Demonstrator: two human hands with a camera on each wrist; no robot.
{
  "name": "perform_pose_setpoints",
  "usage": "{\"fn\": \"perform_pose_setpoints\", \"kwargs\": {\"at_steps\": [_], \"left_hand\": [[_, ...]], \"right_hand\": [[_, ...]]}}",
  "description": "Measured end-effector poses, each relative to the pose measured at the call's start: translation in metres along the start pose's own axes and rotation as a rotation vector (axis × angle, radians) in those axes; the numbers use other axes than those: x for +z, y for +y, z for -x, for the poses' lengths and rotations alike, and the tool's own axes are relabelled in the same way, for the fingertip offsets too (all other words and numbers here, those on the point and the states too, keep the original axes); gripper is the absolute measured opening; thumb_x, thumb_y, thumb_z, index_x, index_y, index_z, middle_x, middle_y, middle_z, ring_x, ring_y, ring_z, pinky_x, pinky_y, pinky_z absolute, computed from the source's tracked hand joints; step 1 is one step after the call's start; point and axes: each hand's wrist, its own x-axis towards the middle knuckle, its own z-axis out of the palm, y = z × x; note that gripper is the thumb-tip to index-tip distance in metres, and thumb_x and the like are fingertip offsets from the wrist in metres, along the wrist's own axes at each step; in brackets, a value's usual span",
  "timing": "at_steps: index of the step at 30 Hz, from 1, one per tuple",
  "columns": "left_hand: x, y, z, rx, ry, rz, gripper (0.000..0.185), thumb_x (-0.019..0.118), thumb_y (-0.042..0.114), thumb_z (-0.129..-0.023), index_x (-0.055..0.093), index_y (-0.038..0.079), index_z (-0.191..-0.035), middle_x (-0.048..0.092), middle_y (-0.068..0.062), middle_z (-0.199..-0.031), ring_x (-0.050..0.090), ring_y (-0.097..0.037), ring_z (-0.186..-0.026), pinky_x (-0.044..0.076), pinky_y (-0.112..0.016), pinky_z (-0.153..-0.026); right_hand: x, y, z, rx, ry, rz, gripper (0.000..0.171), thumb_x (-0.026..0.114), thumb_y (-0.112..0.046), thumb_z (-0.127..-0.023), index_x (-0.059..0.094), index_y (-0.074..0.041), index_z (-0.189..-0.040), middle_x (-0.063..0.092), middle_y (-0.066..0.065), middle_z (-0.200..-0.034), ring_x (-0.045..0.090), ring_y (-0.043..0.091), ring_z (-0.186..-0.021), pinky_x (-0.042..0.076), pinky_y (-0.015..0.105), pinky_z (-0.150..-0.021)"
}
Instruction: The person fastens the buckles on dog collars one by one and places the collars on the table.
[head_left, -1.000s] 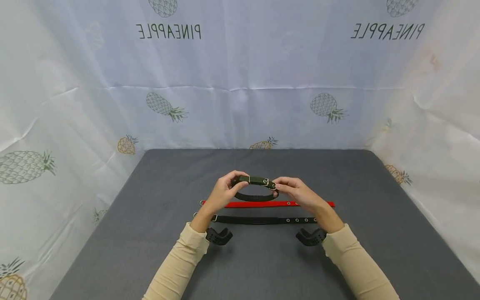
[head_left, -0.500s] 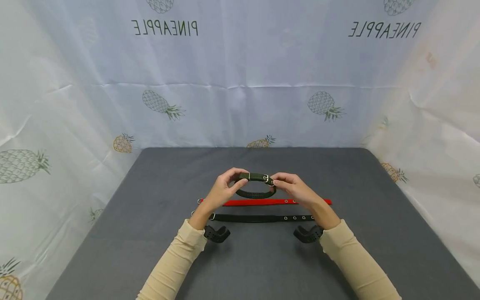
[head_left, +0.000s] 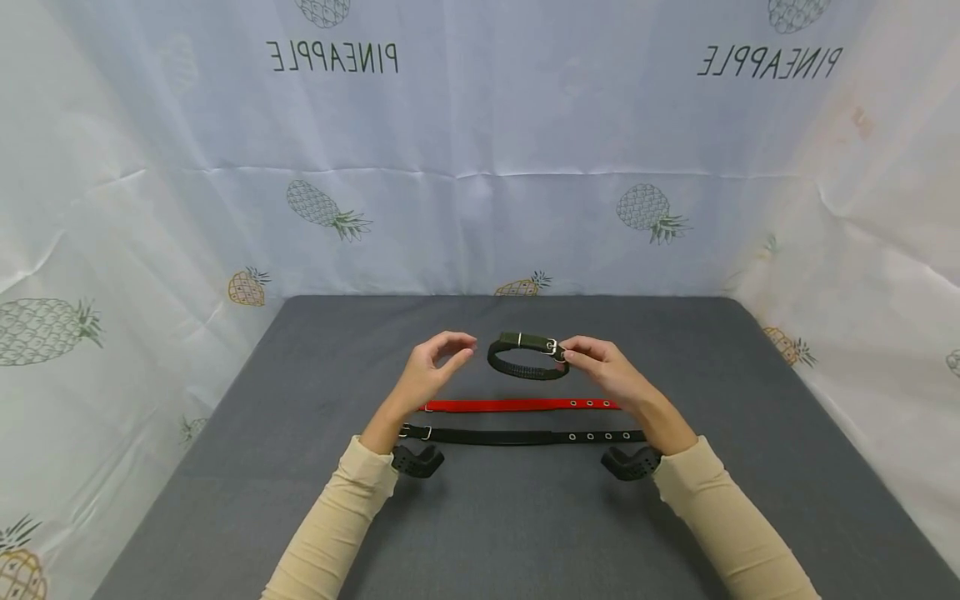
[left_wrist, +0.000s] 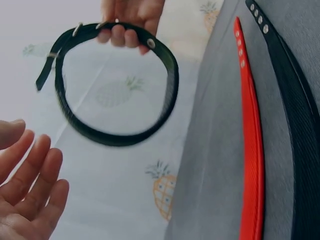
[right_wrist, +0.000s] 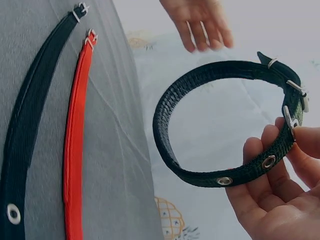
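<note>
A dark green collar [head_left: 528, 372], buckled into a loop, hangs in the air above the table. My right hand [head_left: 609, 367] pinches it near the metal buckle, thumb on the outside. In the right wrist view the collar [right_wrist: 167, 115] shows its eyelets, its ribbed inner lining and the strap end through a metal keeper. My left hand [head_left: 427, 367] is apart from the collar on its left side, fingers loosely bent with nothing between them. In the left wrist view the left hand's fingers [left_wrist: 37, 175] are spread below the loop.
A red collar [head_left: 517, 406] lies straight across the grey table [head_left: 510, 533], and a black collar [head_left: 487, 437] lies parallel nearer to me. Both have buckles at the left and eyelets at the right. White pineapple-print cloth [head_left: 487, 233] surrounds the table's back and sides.
My left hand has let go of the green collar and moved left. The right hand has carried the collar slightly right and up.
</note>
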Motion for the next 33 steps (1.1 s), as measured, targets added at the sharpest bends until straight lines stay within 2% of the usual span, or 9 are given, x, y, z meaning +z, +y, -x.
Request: {"fn": "perform_pose_setpoints", "kwargs": {"at_steps": [2, 4, 8, 17, 19, 23, 26, 30, 33], "left_hand": [[-0.004, -0.004, 0.003, -0.033, 0.001, -0.009, 0.024, 0.058, 0.011, -0.096, 0.063, 0.001, -0.117, 0.066, -0.019, -0.116, 0.063, -0.034, -0.107, 0.051, -0.019, -0.094], [-0.008, -0.008, 0.006, -0.067, -0.002, -0.02, 0.023, 0.058, 0.013, -0.097, 0.063, 0.002, -0.117, 0.067, -0.019, -0.116, 0.064, -0.035, -0.107, 0.052, -0.026, -0.095], [-0.016, -0.016, 0.013, -0.131, -0.01, -0.051, 0.024, 0.059, 0.017, -0.097, 0.064, 0.005, -0.117, 0.067, -0.017, -0.117, 0.064, -0.033, -0.108, 0.052, -0.037, -0.095], [-0.031, -0.033, 0.026, -0.215, -0.042, -0.098, 0.027, 0.057, 0.02, -0.098, 0.063, 0.002, -0.118, 0.064, -0.024, -0.12, 0.064, -0.033, -0.109, 0.053, -0.037, -0.095], [-0.033, -0.036, 0.028, -0.228, -0.046, -0.109, 0.029, 0.057, 0.02, -0.098, 0.063, 0.0, -0.118, 0.064, -0.024, -0.12, 0.064, -0.033, -0.109, 0.053, -0.035, -0.094], [-0.038, -0.041, 0.033, -0.238, -0.052, -0.134, 0.03, 0.057, 0.018, -0.098, 0.062, -0.004, -0.118, 0.065, -0.024, -0.118, 0.064, -0.036, -0.107, 0.052, -0.025, -0.089], [-0.041, -0.044, 0.036, -0.247, -0.058, -0.143, 0.031, 0.057, 0.017, -0.098, 0.061, -0.005, -0.118, 0.065, -0.024, -0.117, 0.063, -0.039, -0.106, 0.051, -0.021, -0.085], [-0.045, -0.045, 0.04, -0.267, -0.061, -0.151, 0.031, 0.057, 0.018, -0.098, 0.061, -0.005, -0.119, 0.065, -0.023, -0.117, 0.062, -0.04, -0.105, 0.051, -0.023, -0.081], [-0.047, -0.046, 0.042, -0.28, -0.063, -0.159, 0.031, 0.057, 0.018, -0.098, 0.061, -0.005, -0.119, 0.066, -0.023, -0.116, 0.063, -0.039, -0.105, 0.051, -0.024, -0.081]], "right_hand": [[-0.004, 0.001, 0.0, -0.011, 0.015, 0.038, 0.032, 0.049, -0.022, -0.102, 0.057, 0.006, -0.117, 0.061, -0.011, -0.1, 0.054, 0.008, -0.102, 0.043, 0.023, -0.097], [-0.008, 0.001, 0.0, -0.006, 0.038, 0.074, 0.035, 0.049, -0.021, -0.102, 0.055, 0.009, -0.119, 0.061, -0.012, -0.099, 0.053, 0.006, -0.101, 0.042, 0.023, -0.096], [-0.016, 0.004, 0.001, 0.008, 0.085, 0.144, 0.034, 0.048, -0.019, -0.102, 0.055, 0.009, -0.12, 0.059, -0.015, -0.099, 0.054, 0.003, -0.095, 0.044, 0.019, -0.089], [-0.031, 0.013, 0.0, -0.003, 0.153, 0.252, 0.033, 0.05, -0.016, -0.101, 0.056, 0.01, -0.12, 0.057, -0.02, -0.096, 0.056, -0.005, -0.09, 0.047, 0.014, -0.082], [-0.033, 0.016, -0.001, 0.003, 0.169, 0.284, 0.033, 0.051, -0.016, -0.101, 0.057, 0.01, -0.12, 0.059, -0.015, -0.098, 0.056, -0.007, -0.089, 0.047, 0.013, -0.081], [-0.039, 0.023, -0.003, 0.018, 0.196, 0.335, 0.031, 0.052, -0.015, -0.1, 0.059, 0.008, -0.119, 0.065, 0.009, -0.108, 0.056, -0.01, -0.088, 0.049, 0.014, -0.082], [-0.043, 0.028, -0.004, 0.026, 0.221, 0.373, 0.03, 0.054, -0.015, -0.099, 0.061, 0.007, -0.118, 0.063, 0.024, -0.115, 0.055, -0.012, -0.086, 0.052, 0.023, -0.085], [-0.048, 0.035, -0.005, 0.039, 0.258, 0.436, 0.031, 0.055, -0.016, -0.099, 0.061, 0.006, -0.119, 0.063, 0.028, -0.118, 0.056, -0.008, -0.088, 0.053, 0.034, -0.088], [-0.051, 0.04, -0.005, 0.054, 0.28, 0.475, 0.032, 0.056, -0.016, -0.098, 0.062, 0.006, -0.12, 0.063, 0.028, -0.119, 0.062, 0.007, -0.095, 0.053, 0.039, -0.089]]}}
